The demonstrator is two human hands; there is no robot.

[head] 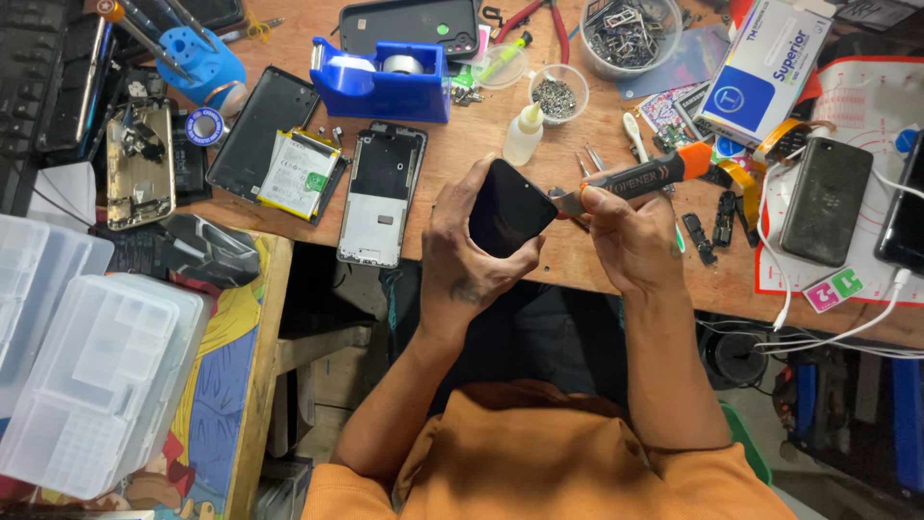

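1. We found the left hand (pixel 472 260) curled around a dark phone (pixel 508 207), fingers wrapped on its lower and left edges, holding it tilted just above the near edge of the wooden bench (pixel 577 260).
2. The right hand (pixel 630 236) was clenched around an orange-and-grey prying tool (pixel 640 178), thumb pressed along the handle. Its thin metal tip met the phone's right edge.
3. We judged the phone light and stiff, yet fragile: its glossy black face looked slippery and likely to crack under bending.
4. The safest hold seemed to be by the rim, as the left hand had it, palm backing the body rather than pressing on the glass.
5. The tool looked rigid, its blade thin. A slip toward the left fingers seemed the main hazard.
6. Near by on the bench lay an opened phone frame (pixel 382 197), a battery (pixel 294 173), a blue tape dispenser (pixel 380 82), a small squeeze bottle (pixel 525 133) and a cup of screws (pixel 556 94).
7. Another dark phone (pixel 826 200) rested on a white mat (pixel 866 116), well apart to the right.
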